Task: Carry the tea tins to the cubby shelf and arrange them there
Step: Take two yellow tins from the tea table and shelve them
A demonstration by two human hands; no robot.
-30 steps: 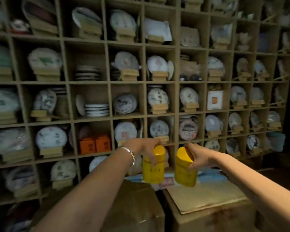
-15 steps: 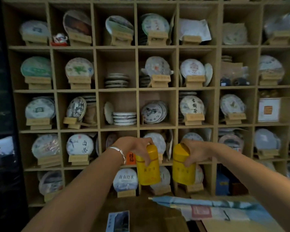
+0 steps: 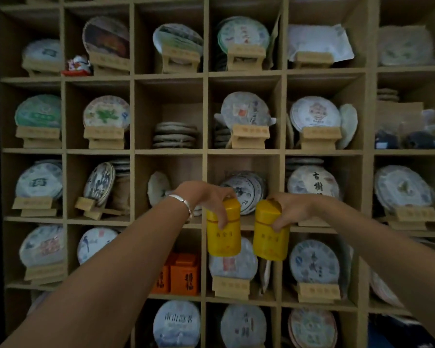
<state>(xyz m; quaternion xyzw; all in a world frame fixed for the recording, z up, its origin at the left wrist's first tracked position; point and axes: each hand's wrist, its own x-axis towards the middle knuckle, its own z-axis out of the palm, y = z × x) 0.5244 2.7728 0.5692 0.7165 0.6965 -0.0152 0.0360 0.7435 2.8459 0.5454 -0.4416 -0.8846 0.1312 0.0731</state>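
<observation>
Nearest, two bare forearms reaching up and forward from the bottom corners, a silver bracelet [image 3: 183, 202] around the left wrist. Left hand [image 3: 206, 197] curled over the top of the left yellow tin [image 3: 223, 228], fingers draped down its front and gripping the lid end. Right hand [image 3: 290, 209] likewise clamped over the top of the right yellow tin [image 3: 270, 233], thumb pressed against its front face. Both tins upright, held in the air side by side, close together with a narrow gap between, faint lettering on each front.

Behind them, the cubby shelf [image 3: 206, 151], a wooden grid filling the view. Tins hanging before the board that divides the third row from the fourth, in front of the middle column. Just below and left of the left tin, two orange boxes [image 3: 180, 273] with dark characters, standing in a cubby of the fourth row. Most other cubbies holding round paper-wrapped tea cakes propped on small wooden stands. One second-row cubby with a flat stack of cakes [image 3: 175, 135] and no stand. Top row left, a small red and white figurine [image 3: 78, 65] beside a stand.
</observation>
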